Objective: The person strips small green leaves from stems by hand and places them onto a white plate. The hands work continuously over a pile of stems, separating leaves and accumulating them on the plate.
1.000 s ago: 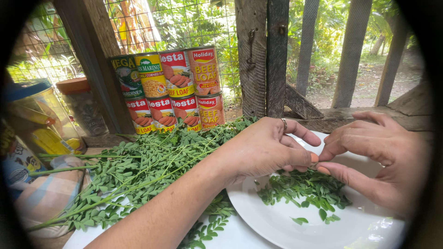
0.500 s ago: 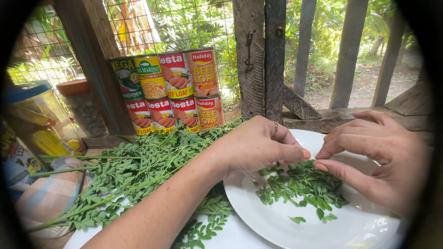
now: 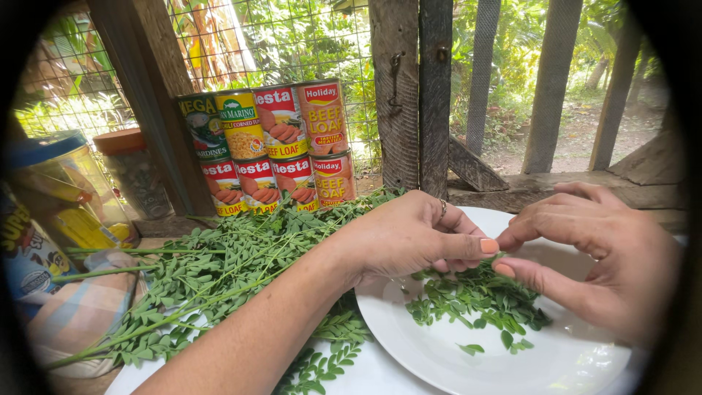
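My left hand reaches across a white plate, its fingers pinched on a thin leafy stem. My right hand meets it over the plate, thumb and forefinger pinched at the same stem. A small heap of stripped green leaflets lies on the plate below both hands. A pile of long leafy stalks lies left of the plate, under my left forearm.
Several stacked food cans stand against a wooden post and wire mesh at the back. A clear plastic jar with a blue lid and a checked cloth sit at the left. Wooden slats close the back.
Both hands have stayed over the plate, shifting slightly. The heap of leaflets on the plate looks a little larger.
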